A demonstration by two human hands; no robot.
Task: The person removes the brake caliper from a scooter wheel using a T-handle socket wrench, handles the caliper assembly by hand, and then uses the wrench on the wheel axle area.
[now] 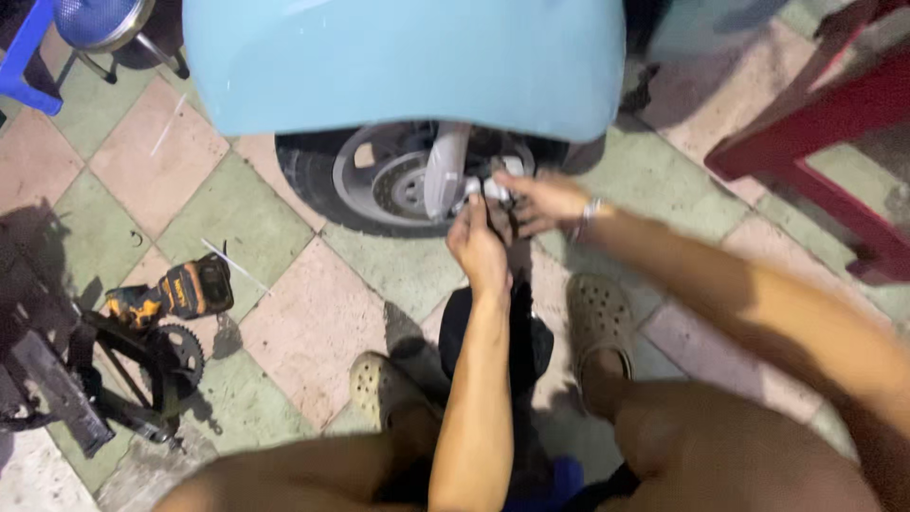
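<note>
Head view: looking straight down at a light blue scooter fender (408, 66) with the front wheel (379, 185) poking out under it.
Left hand (479, 248): up at the hub, grip closed narrow around a small silver part (488, 190) beside the fork leg (445, 171).
Right hand (545, 201): reaching in from the other side, fingers pinched on that same silver part (there's a bracelet on the wrist).
Where the part sits: right by the axle, just beside the brake disc (403, 188), between the two hands.
Step in hand: looks like fiddling with a fitting at the wheel hub, though it's too blurry to tell if it's a bolt or a caliper bit.
Next move calls for: I'd guess a steady two-handed hold and some fine finger work, since the piece is small and tucked close to the fork.
Floor: checkered green and pink tiles (284, 313), scuffed.
Lying about: a yellow and black power tool (171, 294) well off to the left, near a dark sprocket assembly (142, 365).
Room: blue stool (95, 24) top left, red frame (815, 142) on the right, feet in tan clogs (597, 318).
</note>
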